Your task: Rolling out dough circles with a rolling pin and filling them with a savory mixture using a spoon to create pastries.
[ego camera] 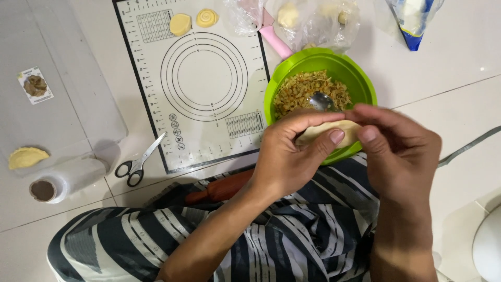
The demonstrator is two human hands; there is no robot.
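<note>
My left hand [292,156] and my right hand [402,146] together hold a folded piece of pale dough [318,131] just over the near rim of a green bowl [360,78]. Both thumbs press along the dough's edge. The bowl holds a chopped yellow-brown filling [297,91] with a metal spoon [321,100] resting in it.
A white baking mat [203,78] with printed circles lies on the tiled floor, two dough discs [193,22] at its far edge. Scissors [136,164], a roll of plastic wrap [68,180], a folded pastry [27,156], a wooden rolling pin [222,189] and plastic bags [313,18] lie around.
</note>
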